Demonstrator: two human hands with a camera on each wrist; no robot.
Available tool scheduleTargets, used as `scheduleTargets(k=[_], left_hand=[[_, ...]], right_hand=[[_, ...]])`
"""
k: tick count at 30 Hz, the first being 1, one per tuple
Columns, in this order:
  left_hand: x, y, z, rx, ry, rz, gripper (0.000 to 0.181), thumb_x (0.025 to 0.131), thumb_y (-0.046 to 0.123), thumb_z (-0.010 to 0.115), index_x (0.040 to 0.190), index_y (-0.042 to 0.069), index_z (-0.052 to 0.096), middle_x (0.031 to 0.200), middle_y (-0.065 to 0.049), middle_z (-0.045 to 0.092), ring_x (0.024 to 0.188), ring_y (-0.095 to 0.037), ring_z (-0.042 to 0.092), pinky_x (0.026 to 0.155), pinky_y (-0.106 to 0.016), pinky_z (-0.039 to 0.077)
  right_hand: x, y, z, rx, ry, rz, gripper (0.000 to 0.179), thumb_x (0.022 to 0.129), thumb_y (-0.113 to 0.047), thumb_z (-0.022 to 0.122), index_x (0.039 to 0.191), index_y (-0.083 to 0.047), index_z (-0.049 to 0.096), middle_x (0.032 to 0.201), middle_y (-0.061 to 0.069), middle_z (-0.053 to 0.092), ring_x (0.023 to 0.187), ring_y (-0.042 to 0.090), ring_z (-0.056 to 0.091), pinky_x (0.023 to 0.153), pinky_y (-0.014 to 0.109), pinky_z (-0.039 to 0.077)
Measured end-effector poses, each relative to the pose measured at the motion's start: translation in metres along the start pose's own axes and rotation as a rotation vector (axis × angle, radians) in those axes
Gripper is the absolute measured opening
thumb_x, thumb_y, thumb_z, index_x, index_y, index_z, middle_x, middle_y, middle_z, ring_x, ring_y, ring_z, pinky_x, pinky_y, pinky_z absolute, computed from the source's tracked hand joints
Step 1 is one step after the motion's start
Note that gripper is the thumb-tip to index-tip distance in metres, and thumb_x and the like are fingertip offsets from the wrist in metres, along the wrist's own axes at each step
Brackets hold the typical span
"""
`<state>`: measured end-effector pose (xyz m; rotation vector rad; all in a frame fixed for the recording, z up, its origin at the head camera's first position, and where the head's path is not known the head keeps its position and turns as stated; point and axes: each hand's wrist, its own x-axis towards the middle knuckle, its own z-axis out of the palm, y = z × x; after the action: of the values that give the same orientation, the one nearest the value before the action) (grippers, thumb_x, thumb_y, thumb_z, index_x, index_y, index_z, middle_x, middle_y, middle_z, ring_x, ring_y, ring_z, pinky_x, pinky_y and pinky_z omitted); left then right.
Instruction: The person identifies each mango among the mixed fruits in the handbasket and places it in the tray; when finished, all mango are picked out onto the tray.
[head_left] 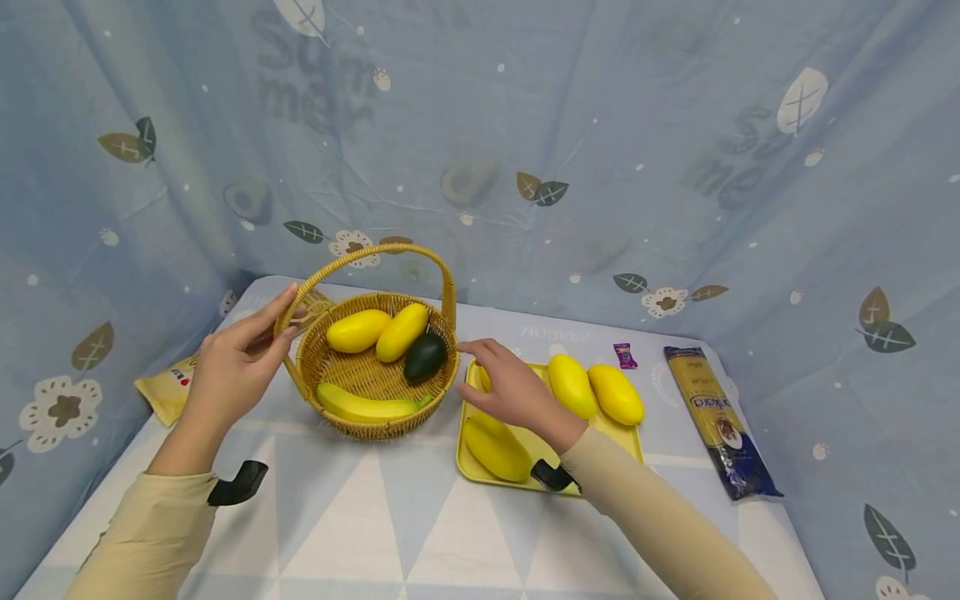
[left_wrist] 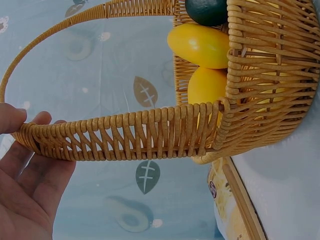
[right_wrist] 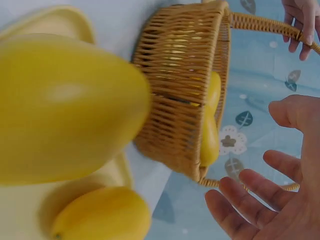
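Note:
My left hand holds the left side of the handle of a wicker basket, thumb on one side and fingers on the other. Inside the basket lie two yellow mangoes, a dark green avocado and a banana. Between basket and tray, my right hand hangs with its fingers spread, fingertips close to the basket's right rim. Nothing shows in its grasp in the right wrist view. Below it, a yellow tray carries several mangoes, one partly hidden by this hand.
Right of the tray lies a long pasta packet, with a small purple wrapped sweet behind the tray. A yellow packet lies left of the basket, partly behind my left hand. A patterned blue curtain surrounds the table.

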<state>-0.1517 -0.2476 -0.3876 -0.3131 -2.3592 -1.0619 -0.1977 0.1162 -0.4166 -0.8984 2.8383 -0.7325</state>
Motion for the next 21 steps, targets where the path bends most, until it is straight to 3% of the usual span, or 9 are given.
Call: scheduleTargets(k=[6, 12, 21], left_hand=[[0.000, 0.000, 0.000, 0.015, 0.020, 0.040, 0.071, 0.093, -0.004, 0.070, 0.150, 0.034, 0.051, 0.121, -0.011, 0.073, 0.103, 0.021, 0.051, 0.082, 0.000, 0.043], [0.000, 0.001, -0.001, 0.017, 0.020, 0.032, 0.069, 0.093, -0.004, 0.070, 0.150, 0.032, 0.052, 0.123, -0.011, 0.072, 0.104, 0.021, 0.051, 0.083, 0.000, 0.043], [0.000, 0.001, 0.000, 0.010, 0.010, 0.027, 0.068, 0.094, -0.004, 0.069, 0.150, 0.030, 0.052, 0.122, -0.011, 0.073, 0.104, 0.019, 0.053, 0.083, 0.000, 0.044]], right_hand=[[0.040, -0.018, 0.003, 0.025, -0.049, -0.014, 0.058, 0.099, -0.043, 0.065, 0.150, -0.021, 0.049, 0.146, 0.006, 0.051, 0.127, 0.023, 0.054, 0.105, 0.041, 0.049], [0.083, -0.033, 0.008, -0.060, -0.093, 0.025, 0.059, 0.099, -0.045, 0.065, 0.151, -0.022, 0.049, 0.153, 0.006, 0.044, 0.138, 0.024, 0.045, 0.112, 0.042, 0.043], [0.128, -0.030, 0.028, -0.157, -0.116, 0.004, 0.055, 0.097, -0.037, 0.070, 0.148, -0.026, 0.054, 0.155, 0.004, 0.043, 0.145, 0.023, 0.036, 0.116, 0.041, 0.038]])
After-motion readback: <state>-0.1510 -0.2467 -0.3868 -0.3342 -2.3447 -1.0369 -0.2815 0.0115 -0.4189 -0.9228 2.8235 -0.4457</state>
